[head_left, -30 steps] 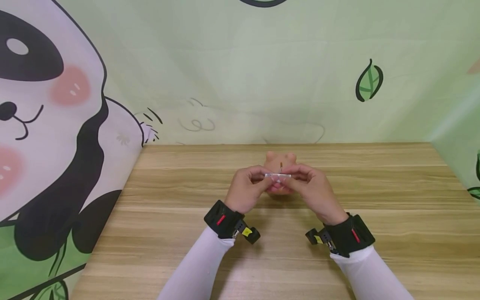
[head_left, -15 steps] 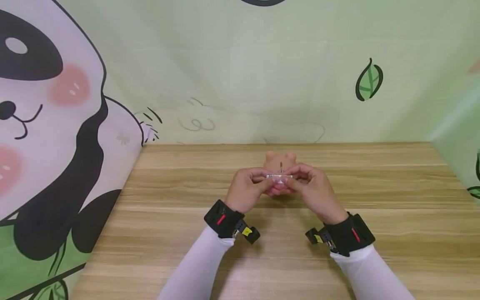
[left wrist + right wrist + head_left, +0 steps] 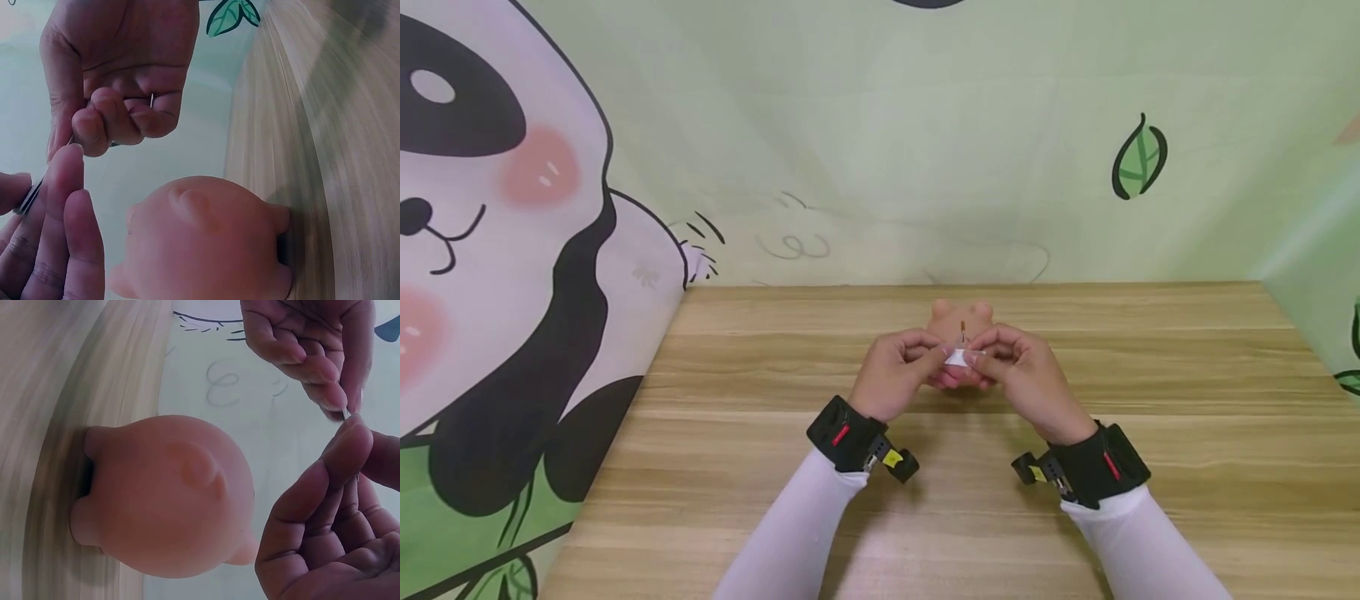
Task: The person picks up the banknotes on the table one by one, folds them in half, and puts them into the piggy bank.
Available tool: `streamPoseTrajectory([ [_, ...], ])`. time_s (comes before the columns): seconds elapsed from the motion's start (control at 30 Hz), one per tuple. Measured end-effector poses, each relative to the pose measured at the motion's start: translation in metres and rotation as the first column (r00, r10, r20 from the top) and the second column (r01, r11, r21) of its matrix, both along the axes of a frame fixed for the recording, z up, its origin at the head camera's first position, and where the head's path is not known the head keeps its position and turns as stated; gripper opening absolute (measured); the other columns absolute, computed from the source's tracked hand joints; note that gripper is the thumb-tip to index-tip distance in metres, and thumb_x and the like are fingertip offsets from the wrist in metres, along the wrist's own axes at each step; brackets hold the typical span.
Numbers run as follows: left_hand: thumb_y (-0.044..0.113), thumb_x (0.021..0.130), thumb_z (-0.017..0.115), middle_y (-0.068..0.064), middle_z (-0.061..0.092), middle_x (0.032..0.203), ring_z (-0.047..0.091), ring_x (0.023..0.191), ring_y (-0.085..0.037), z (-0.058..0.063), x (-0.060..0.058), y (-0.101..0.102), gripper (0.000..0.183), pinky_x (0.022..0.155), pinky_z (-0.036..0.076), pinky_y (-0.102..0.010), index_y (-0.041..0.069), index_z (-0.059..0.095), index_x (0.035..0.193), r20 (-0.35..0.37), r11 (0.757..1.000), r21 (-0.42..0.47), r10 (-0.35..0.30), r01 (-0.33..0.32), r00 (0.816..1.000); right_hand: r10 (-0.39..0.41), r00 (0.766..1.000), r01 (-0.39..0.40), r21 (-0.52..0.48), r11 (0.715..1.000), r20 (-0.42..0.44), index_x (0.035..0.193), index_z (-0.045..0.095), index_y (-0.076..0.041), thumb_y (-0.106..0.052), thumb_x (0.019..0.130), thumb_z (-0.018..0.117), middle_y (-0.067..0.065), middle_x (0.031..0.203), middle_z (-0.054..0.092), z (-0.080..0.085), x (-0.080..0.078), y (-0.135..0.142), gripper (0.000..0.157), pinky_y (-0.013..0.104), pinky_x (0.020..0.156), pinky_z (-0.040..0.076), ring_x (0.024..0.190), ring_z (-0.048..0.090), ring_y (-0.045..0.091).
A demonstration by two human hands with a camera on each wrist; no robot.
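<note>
In the head view, both hands meet over a pink piggy bank [image 3: 951,323] that stands on the table. Thumb and fingers of my left hand [image 3: 891,375] pinch one side of a small flat white piece like folded paper [image 3: 957,358]. Its other side is pinched by my right hand [image 3: 1028,375]. The wrist views show only the piece's thin edge [image 3: 28,199] between the fingertips. Beside the hands, the piggy bank's round body [image 3: 169,500] appears with a curled tail-like bump and stubby feet. A small brown and dark mark [image 3: 962,327] shows on its top.
The wooden table [image 3: 737,467] runs back to a pale green cloth backdrop [image 3: 887,150] printed with a large panda at the left. Black straps with small cameras sit on both wrists.
The white piece has turned from a narrow strip so that a flat white face shows between the thumbs. The hands have shifted only slightly; the piggy bank stays where it was.
</note>
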State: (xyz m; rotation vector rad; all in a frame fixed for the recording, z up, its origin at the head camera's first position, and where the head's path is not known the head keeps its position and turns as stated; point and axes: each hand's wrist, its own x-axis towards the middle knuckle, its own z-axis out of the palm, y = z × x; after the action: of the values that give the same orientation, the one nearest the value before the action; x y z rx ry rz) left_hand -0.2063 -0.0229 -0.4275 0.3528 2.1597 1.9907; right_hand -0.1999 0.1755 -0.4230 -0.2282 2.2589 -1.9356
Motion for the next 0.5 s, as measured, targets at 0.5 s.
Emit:
streamPoseTrajectory([
  [0.5, 0.008, 0.102, 0.064, -0.019, 0.079, 0.09, 0.073, 0.072, -0.017, 0.0007, -0.0006, -0.0029, 0.015, 0.078, 0.065, -0.047, -0.002, 0.073, 0.107, -0.048, 0.998, -0.016, 0.067, -0.068, 0.997, -0.047, 0.998, 0.049, -0.05, 0.998, 0.046, 0.111, 0.063, 0.005, -0.015, 0.103, 0.065, -0.009, 0.081, 0.073, 0.0011, -0.0021, 0.0022, 0.022, 0.026, 0.075, 0.06, 0.076, 0.07, 0.008],
])
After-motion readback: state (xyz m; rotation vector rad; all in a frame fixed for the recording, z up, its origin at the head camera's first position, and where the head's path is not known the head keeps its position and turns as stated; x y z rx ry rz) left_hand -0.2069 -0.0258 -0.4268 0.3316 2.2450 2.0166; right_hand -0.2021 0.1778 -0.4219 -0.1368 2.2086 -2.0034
